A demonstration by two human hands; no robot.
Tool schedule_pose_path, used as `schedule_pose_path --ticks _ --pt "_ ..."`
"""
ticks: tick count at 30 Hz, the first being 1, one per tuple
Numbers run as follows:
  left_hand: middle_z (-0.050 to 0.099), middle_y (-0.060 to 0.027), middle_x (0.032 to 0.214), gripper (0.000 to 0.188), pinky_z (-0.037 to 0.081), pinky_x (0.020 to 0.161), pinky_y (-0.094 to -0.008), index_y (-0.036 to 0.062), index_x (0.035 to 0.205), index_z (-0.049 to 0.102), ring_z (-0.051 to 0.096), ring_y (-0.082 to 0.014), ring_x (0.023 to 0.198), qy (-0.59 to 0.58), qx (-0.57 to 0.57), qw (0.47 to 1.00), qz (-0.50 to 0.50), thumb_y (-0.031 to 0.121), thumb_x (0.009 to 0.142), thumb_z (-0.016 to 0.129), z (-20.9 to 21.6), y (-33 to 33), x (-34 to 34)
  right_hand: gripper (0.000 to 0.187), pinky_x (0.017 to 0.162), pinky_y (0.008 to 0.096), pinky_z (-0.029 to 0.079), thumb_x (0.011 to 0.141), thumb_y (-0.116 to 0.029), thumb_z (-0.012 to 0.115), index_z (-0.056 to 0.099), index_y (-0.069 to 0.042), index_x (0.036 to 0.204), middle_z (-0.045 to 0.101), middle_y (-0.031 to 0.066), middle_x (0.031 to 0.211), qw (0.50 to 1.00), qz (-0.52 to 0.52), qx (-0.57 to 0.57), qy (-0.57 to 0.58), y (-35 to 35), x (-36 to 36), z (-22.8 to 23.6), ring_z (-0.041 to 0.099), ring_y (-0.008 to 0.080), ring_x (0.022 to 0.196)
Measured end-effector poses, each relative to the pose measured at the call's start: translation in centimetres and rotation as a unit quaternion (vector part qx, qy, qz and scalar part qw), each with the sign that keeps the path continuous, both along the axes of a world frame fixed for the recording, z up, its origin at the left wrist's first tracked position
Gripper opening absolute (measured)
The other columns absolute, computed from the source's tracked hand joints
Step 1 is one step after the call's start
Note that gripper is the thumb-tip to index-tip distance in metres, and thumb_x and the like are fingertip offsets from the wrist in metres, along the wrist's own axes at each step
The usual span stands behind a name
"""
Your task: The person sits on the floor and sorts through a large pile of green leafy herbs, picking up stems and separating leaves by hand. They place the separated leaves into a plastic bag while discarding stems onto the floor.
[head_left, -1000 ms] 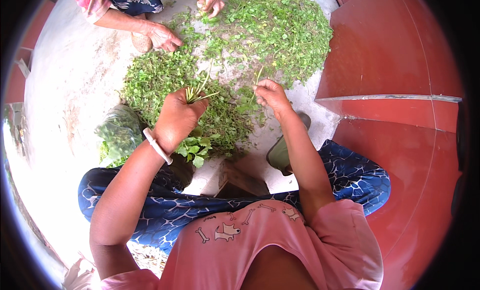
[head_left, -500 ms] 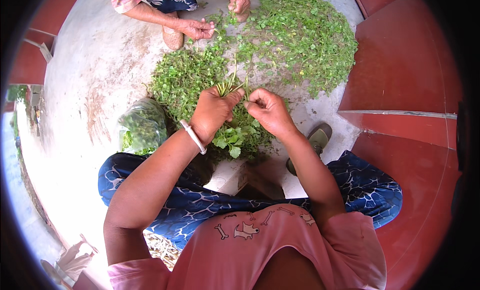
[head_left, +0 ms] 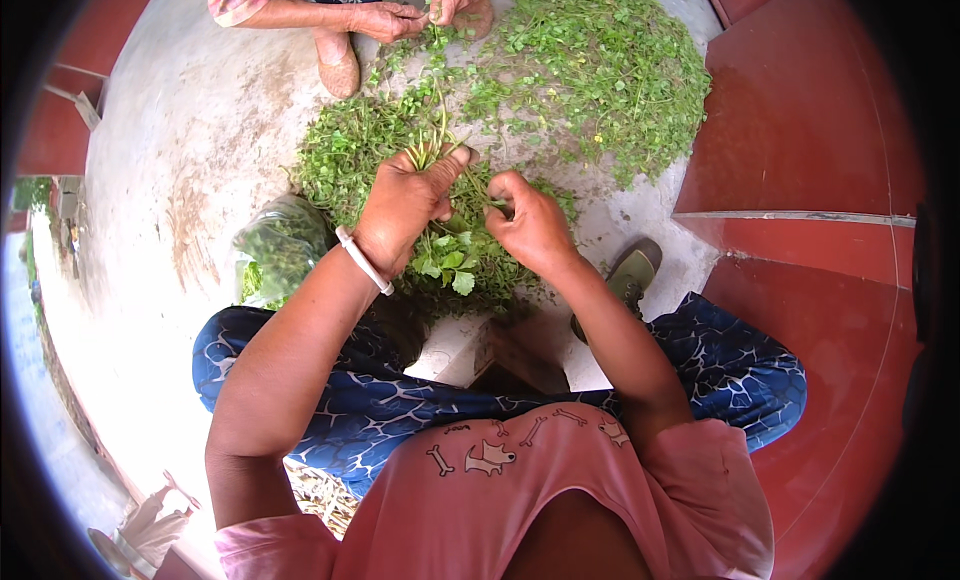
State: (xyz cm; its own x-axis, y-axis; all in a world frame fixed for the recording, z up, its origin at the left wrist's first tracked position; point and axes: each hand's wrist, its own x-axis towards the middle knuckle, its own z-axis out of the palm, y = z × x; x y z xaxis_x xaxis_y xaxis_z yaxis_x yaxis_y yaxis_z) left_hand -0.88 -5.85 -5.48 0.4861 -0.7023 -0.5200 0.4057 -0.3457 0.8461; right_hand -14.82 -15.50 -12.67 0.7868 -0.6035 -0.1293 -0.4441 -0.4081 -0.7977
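Observation:
My left hand (head_left: 408, 202) is closed round a bunch of leafy green stems. The pale stem ends (head_left: 428, 150) stick out past its thumb, and the broad leaves (head_left: 448, 260) hang below the palm. A little to the right, my right hand (head_left: 530, 220) is pinched, with fingertips curled together; a bit of green shows at them, too small to name. Both hands are over a heap of picked greens (head_left: 350, 145) on the concrete floor, partly hidden by my hands and wrists.
A wider spread of greens (head_left: 610, 70) lies at the far right, beside red panels (head_left: 800, 130). A clear plastic bag of greens (head_left: 285, 245) stands left of my knee. Across from me, another person's hands (head_left: 420, 15) handle a green stem.
My left hand has moved slightly left with the bunch, and my right hand has drawn apart from it. The other person's hands have come together.

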Motion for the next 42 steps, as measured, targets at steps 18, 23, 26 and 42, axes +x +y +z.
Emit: schedule_pose_path --ticks 18,23,26,42 --pt "0.056 -0.0009 0.071 0.020 0.040 0.060 -0.0257 0.0000 0.094 0.064 0.046 -0.0084 0.064 -0.121 0.021 0.970 -0.211 0.017 0.090 0.052 0.2 0.4 -0.9 0.021 0.065 0.0223 0.041 0.088 -0.024 0.060 0.061 -0.006 0.098 0.059 -0.0018 0.085 0.921 0.075 0.369 -0.103 -3.7 1.7 4.8 0.051 0.0068 0.074" --pt "0.054 -0.0002 0.070 0.019 0.038 0.059 -0.0249 0.0012 0.092 0.063 0.044 -0.0075 0.063 -0.133 0.033 0.960 -0.244 0.015 0.089 0.051 0.2 0.5 -0.8 0.017 0.064 0.0221 0.041 0.087 -0.021 0.060 0.061 -0.006 0.095 0.060 -0.0016 0.085 0.907 0.044 0.397 -0.131 -3.6 1.7 4.1 0.051 0.0067 0.073" --pt "0.044 0.0046 0.061 0.018 0.030 0.048 -0.0215 0.0014 0.091 0.061 0.037 -0.0055 0.052 -0.147 0.025 0.961 -0.232 0.017 0.090 0.050 -0.2 0.9 -0.7 0.013 0.063 0.0223 0.043 0.086 -0.018 0.060 0.060 -0.006 0.092 0.060 -0.0008 0.087 0.857 0.010 0.489 -0.164 -3.5 1.4 3.6 0.053 0.0074 0.074" --pt "0.056 -0.0059 0.074 0.018 0.043 0.061 -0.0267 0.0015 0.084 0.056 0.050 -0.0142 0.061 -0.064 -0.031 0.997 -0.019 0.015 0.090 0.045 -1.0 1.6 0.4 0.010 0.066 0.0252 0.043 0.090 -0.018 0.055 0.055 -0.009 0.096 0.061 0.0033 0.089 0.734 -0.031 0.613 -0.292 -2.6 0.4 2.1 0.057 0.0122 0.076"
